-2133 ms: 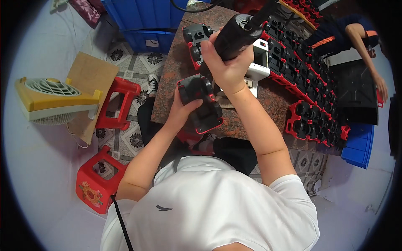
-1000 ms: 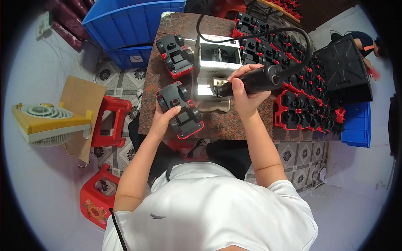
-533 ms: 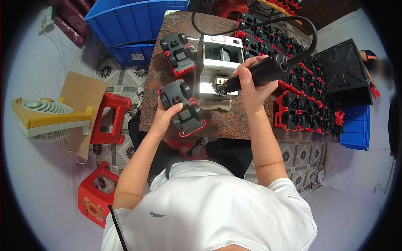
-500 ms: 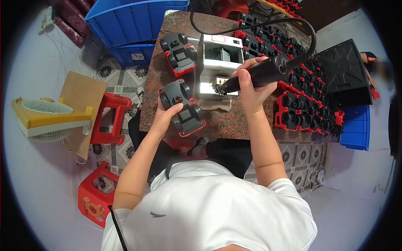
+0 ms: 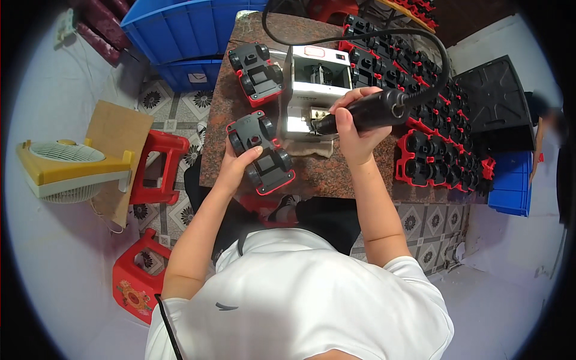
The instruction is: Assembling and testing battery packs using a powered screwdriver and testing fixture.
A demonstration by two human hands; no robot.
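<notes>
My left hand [image 5: 235,165] is closed on a black and red toy car [image 5: 261,153], wheels and underside facing up, at the table's near edge. In my right hand [image 5: 362,129] is a black corded electric screwdriver [image 5: 375,112], held nearly level and pointing left. Its tip is at the front opening of a white screw feeder [image 5: 300,125]; whether a screw sits on the tip is too small to tell. Another upturned toy car [image 5: 256,73] lies beyond the held one, left of the feeder. A cloth [image 5: 315,149] lies under the feeder.
Rows of upturned toy cars [image 5: 429,159] cover the table's right side. The screwdriver's cord [image 5: 441,45] loops above the feeder. Blue crates [image 5: 180,33] stand back left, a black bin [image 5: 492,96] at right. Left are red stools [image 5: 159,171] and a yellow fan [image 5: 69,168]. Part of a person shows far right.
The screwdriver has shifted slightly, its tip staying by the feeder's front. A part inside the feeder's top has changed position. My left hand and its toy car have barely moved.
</notes>
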